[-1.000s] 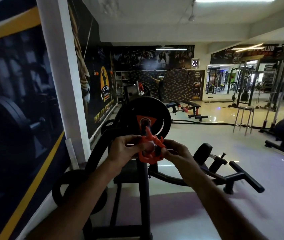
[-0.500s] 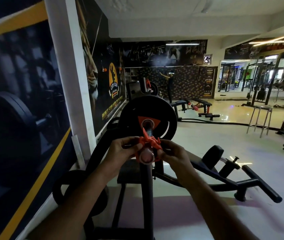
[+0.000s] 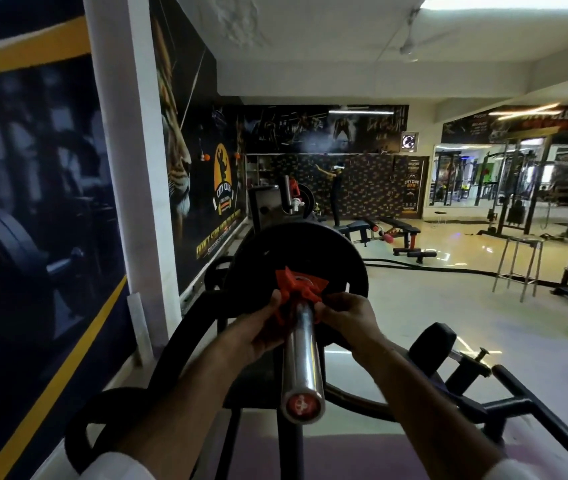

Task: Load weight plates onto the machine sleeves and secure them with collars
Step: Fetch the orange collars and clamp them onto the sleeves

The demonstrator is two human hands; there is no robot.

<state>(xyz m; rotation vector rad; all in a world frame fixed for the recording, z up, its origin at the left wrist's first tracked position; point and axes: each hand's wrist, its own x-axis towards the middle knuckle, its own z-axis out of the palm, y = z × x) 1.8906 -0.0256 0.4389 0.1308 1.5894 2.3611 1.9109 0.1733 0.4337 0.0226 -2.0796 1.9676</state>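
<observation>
- The left hand [image 3: 258, 336] and the right hand [image 3: 351, 323] are both closed on the orange collar [image 3: 298, 294], one on each side.
- The collar sits around the shiny sleeve [image 3: 301, 358], right up against the black plate [image 3: 296, 258] just past the hands.
- The plate is already on the sleeve. The rest of the sleeve sticks out bare toward the person.
- I think the collar is being pushed tight and locked.
- If it is not snapped shut, the plate could slide back along the sleeve.
- If a gap is left by the plate, the plate could wobble.
- A finger could get pinched when the clip snaps.
</observation>
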